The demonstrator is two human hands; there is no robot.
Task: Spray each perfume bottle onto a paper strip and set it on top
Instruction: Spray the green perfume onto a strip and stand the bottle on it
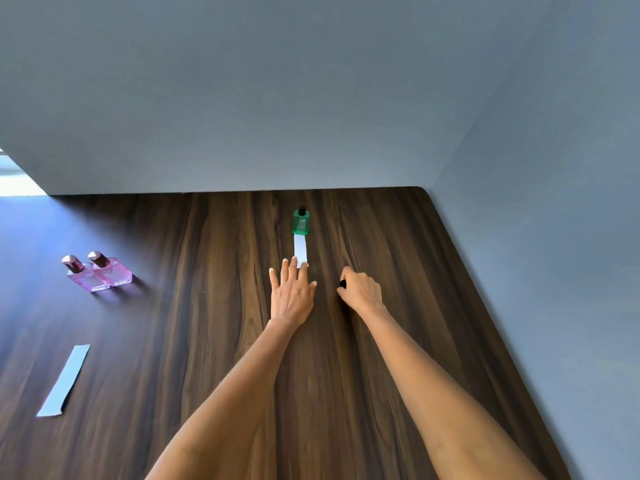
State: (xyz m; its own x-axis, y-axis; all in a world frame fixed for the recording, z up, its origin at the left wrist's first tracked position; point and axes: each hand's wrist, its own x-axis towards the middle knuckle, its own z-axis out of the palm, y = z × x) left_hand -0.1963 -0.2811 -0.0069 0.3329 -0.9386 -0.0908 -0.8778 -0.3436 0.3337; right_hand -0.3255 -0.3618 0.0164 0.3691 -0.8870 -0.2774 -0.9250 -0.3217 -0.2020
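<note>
A green perfume bottle (301, 222) stands upright on the far end of a white paper strip (300, 249) near the back of the wooden table. My left hand (292, 293) lies flat with spread fingers, its fingertips on the strip's near end. To the right, my right hand (360, 289) is curled around a small black object, probably the bottle's cap (342, 283), mostly hidden in the fingers. Two pink perfume bottles (98, 271) with dark red caps stand side by side at the left. Another white paper strip (65, 380) lies at the near left.
The dark wooden table (398, 244) sits in a corner, with grey walls behind and to the right. Its right edge runs diagonally toward me. Bright light falls on the table's far left.
</note>
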